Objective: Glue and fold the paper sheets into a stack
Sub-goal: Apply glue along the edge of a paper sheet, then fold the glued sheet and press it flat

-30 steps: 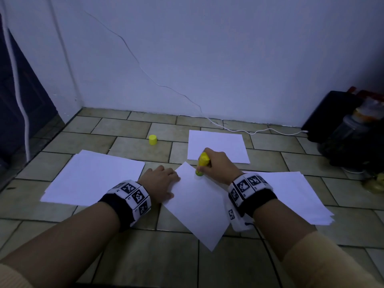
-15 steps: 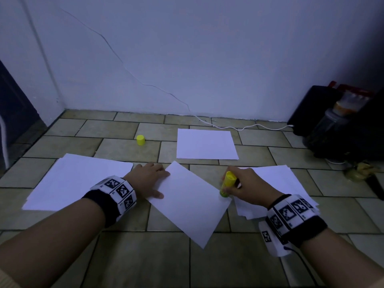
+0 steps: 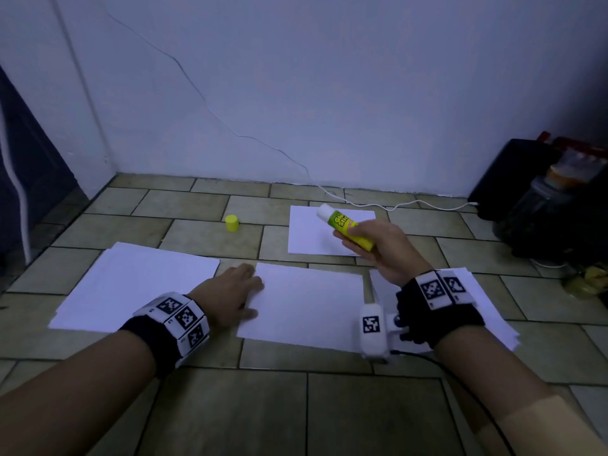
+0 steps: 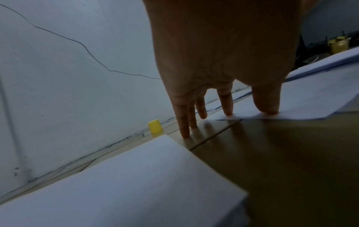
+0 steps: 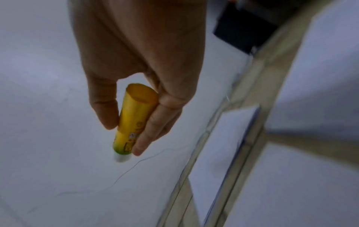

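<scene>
A single white sheet (image 3: pixel 306 307) lies on the tiled floor in front of me. My left hand (image 3: pixel 230 294) rests flat on its left edge, fingers straight; in the left wrist view the thumb (image 4: pixel 267 101) and one finger press the sheet (image 4: pixel 303 106), the others touch the tile. My right hand (image 3: pixel 375 245) is raised above the floor and grips an uncapped yellow glue stick (image 3: pixel 345 227), white tip pointing up and left. The right wrist view shows thumb and fingers curled round the glue stick (image 5: pixel 132 122). Its yellow cap (image 3: pixel 232 222) stands on the floor at the back.
A pile of white sheets (image 3: pixel 131 287) lies at the left, another pile (image 3: pixel 487 307) under my right wrist, and a smaller folded stack (image 3: pixel 309 235) at the back centre. A white cable (image 3: pixel 394 207) runs along the wall. Dark bags and a jar (image 3: pixel 546 199) sit at the right.
My right hand lifted the glue stick off the sheet and turned its tip upward. The sheet, skewed before, now lies square under my left hand.
</scene>
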`<action>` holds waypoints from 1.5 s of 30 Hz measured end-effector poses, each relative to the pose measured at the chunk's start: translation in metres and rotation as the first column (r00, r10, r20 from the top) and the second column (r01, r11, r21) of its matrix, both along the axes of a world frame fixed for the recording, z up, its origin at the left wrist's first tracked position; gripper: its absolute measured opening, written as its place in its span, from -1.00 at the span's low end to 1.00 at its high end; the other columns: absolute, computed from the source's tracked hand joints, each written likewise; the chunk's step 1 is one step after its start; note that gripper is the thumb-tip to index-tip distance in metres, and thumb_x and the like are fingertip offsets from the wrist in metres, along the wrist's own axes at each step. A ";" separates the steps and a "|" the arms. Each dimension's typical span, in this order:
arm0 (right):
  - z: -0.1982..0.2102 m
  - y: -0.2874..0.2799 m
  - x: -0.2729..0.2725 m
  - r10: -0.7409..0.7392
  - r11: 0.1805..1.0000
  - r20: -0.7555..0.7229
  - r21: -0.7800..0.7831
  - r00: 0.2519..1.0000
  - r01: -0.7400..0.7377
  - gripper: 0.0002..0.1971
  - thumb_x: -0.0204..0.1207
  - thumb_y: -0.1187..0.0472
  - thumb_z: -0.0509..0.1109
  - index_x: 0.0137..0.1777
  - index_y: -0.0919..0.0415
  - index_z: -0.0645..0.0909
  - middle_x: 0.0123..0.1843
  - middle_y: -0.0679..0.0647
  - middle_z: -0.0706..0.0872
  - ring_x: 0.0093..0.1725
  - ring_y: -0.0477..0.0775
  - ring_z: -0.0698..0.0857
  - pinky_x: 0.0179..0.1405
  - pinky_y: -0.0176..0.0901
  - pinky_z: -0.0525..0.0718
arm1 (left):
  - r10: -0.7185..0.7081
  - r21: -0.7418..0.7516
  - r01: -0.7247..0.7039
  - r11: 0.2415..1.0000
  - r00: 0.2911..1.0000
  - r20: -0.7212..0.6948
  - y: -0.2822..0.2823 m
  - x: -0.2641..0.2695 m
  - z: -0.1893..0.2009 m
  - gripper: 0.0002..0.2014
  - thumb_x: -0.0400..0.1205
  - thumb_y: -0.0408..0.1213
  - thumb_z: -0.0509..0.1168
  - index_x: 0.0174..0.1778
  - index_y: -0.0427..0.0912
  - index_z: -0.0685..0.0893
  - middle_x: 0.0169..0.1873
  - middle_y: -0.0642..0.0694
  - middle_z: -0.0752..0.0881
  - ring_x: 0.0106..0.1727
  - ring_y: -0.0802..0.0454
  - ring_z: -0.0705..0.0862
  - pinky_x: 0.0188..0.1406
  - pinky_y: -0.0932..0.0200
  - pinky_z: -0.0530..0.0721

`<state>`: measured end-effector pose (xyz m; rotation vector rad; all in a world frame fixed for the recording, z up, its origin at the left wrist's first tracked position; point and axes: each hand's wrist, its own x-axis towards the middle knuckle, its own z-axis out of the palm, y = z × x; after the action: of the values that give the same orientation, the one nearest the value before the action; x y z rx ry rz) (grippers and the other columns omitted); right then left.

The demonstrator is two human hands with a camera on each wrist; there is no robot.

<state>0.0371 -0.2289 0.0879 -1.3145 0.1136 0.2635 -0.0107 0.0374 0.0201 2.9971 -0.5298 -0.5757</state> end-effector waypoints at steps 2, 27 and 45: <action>-0.004 0.018 0.008 0.067 0.976 -0.202 0.218 0.977 -0.022 -0.86 0.62 0.37 0.24 -0.16 0.38 0.54 -0.14 0.29 0.76 -0.22 0.15 0.83 -0.23 -0.21 0.79 | 0.009 -0.025 -0.009 1.000 1.000 -0.007 0.000 -0.002 -0.001 -0.42 0.66 0.06 0.24 0.57 -0.03 0.28 0.59 -0.08 0.19 0.54 -0.05 0.30 0.47 0.02 0.43; -0.062 0.149 0.091 0.301 0.459 0.145 -0.888 0.943 -0.010 -0.75 0.46 0.33 0.34 0.13 0.28 0.50 0.02 0.29 0.69 -0.02 0.32 0.66 -0.14 0.01 0.61 | 0.044 -0.090 -0.055 0.994 0.991 -0.125 0.006 0.004 -0.004 -0.41 0.68 -0.13 0.25 0.63 -0.04 0.21 0.61 -0.09 0.07 0.30 -0.12 0.59 0.31 0.12 0.51; -0.024 0.020 0.040 0.279 0.364 -0.031 -0.922 0.960 -0.135 -0.30 0.42 0.01 0.55 0.48 0.23 0.38 0.49 0.15 0.45 0.46 0.15 0.44 0.34 -0.10 0.44 | 0.089 -0.122 -0.107 0.987 0.985 -0.145 0.007 0.004 -0.010 -0.40 0.68 -0.19 0.23 0.63 0.00 0.18 0.64 -0.10 -0.14 0.24 -0.13 0.62 0.31 0.05 0.56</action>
<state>0.0773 -0.2088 0.0643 -2.5141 -0.0458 0.3462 -0.0072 0.0441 0.0105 2.8162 -0.3915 -0.7074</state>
